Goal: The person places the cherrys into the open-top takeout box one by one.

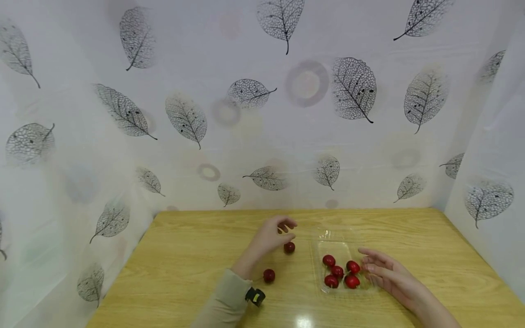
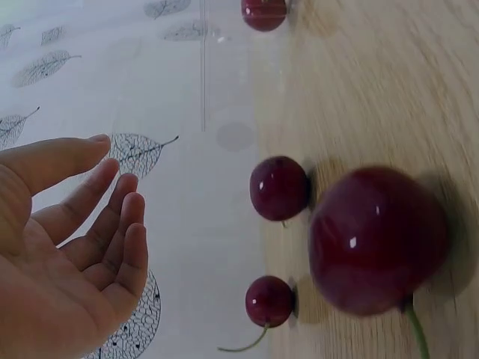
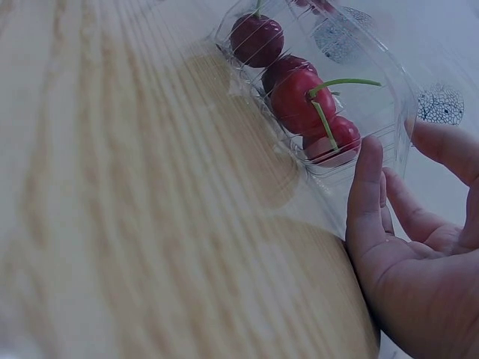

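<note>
My left hand [image 1: 269, 233] hovers over the table with fingers loosely bent and nothing in its grasp. Just below its thumb sits a dark red cherry [image 1: 289, 247]. Another cherry [image 1: 269, 275] with a stem lies beside my left forearm. The left wrist view shows a third loose cherry on the wood, the nearest one large [image 2: 378, 241]. To the right stands a clear plastic box [image 1: 334, 249] holding several red cherries [image 3: 299, 101], some with green stems. At the box's right side, my right hand [image 1: 393, 279] touches or nearly touches the wall with extended fingers.
A light wooden table [image 1: 184, 255] carries everything. White sheeting [image 1: 213, 54] printed with dark leaf skeletons rises behind it and along both sides. A black band with a small device [image 1: 256, 296] is worn over the left sleeve.
</note>
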